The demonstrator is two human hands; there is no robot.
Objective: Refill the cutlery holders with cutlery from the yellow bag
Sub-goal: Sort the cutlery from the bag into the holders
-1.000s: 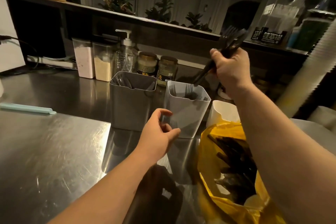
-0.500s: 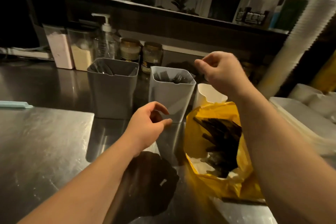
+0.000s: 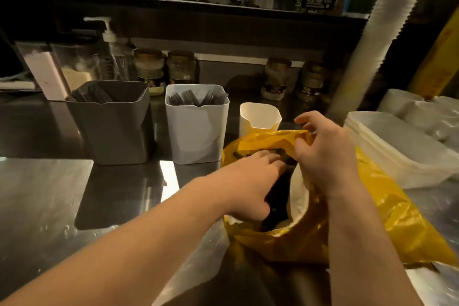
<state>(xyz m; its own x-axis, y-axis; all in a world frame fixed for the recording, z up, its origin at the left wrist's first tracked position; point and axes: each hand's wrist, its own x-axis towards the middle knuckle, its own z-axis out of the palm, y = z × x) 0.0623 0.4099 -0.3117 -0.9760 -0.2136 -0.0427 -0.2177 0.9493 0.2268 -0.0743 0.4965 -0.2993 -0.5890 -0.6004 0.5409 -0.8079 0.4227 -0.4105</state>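
Observation:
A yellow bag (image 3: 387, 216) lies open on the steel counter at the right, with black cutlery (image 3: 278, 196) inside. My left hand (image 3: 250, 181) reaches into its mouth, fingers stretched over the cutlery and fingertips partly hidden. The bag's upper rim is pinched by my right hand (image 3: 325, 154), which holds it up. Behind stand three holders: a grey holder (image 3: 111, 129) with dark cutlery, a white holder (image 3: 198, 131) with black forks (image 3: 191, 99), and a small cream holder (image 3: 258, 119) whose inside is not visible.
Jars (image 3: 182, 67), a pump bottle (image 3: 111, 54) and powder containers (image 3: 44, 74) line the back wall under a shelf. A tall stack of white cups (image 3: 372, 45) leans at the right. White lidded tubs (image 3: 402, 154) sit beside the bag.
My right hand let go of the black forks at the white holder and came down to the bag's rim. My left hand moved from beside the white holder into the bag.

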